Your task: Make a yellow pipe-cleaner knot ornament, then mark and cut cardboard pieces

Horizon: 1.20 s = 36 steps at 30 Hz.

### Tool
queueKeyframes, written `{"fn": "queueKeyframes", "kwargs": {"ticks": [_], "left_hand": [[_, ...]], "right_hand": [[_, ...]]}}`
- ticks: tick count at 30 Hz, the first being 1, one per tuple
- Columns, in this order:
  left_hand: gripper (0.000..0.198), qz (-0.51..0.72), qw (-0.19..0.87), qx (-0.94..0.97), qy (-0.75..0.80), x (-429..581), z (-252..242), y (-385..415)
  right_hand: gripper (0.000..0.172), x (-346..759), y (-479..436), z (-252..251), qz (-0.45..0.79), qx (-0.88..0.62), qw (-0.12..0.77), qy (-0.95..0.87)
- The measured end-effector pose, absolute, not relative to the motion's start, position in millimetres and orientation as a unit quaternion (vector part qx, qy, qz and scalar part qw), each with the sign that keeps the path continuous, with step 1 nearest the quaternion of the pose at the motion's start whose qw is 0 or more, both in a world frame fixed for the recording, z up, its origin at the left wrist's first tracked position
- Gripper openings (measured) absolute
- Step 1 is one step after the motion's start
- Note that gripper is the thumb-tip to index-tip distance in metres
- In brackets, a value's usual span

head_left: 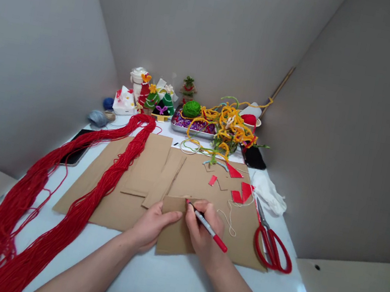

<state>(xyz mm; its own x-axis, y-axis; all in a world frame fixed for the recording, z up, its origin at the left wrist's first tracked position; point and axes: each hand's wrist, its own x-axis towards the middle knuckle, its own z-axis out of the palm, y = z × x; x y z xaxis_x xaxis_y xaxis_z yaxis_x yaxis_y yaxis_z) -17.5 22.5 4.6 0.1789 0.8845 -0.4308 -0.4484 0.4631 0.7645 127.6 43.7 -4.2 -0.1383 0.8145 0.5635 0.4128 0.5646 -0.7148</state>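
My left hand (151, 226) grips the left edge of a small brown cardboard piece (174, 238), thumb on top. In my right hand (205, 228) is a marker (211, 230) with a grey-white barrel and a red end. Its tip meets the cardboard near the top edge, partly covered by my fingers. A larger cardboard sheet (107, 216) lies beneath on the table. Two more cut pieces, a wide cardboard piece (148, 168) and a narrow cardboard strip (163, 180), rest on that sheet beyond my left hand.
A long red yarn skein (95, 199) stretches along the left. Red-handled scissors (270, 245) and red scraps (243, 194) lie right. Tangled orange yarn (234, 125), a bead tray (193, 132) and small decorated trees (166, 105) stand at the back. A phone (253, 157) lies back right.
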Motion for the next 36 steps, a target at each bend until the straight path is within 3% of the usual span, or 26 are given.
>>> {"fn": "queueKeyframes", "kwargs": {"ticks": [36], "left_hand": [[0.031, 0.46, 0.734, 0.25, 0.433, -17.0, 4.2, 22.9]], "right_hand": [[0.01, 127.8, 43.8, -5.4, 0.197, -0.435, 0.495, -0.726]]}}
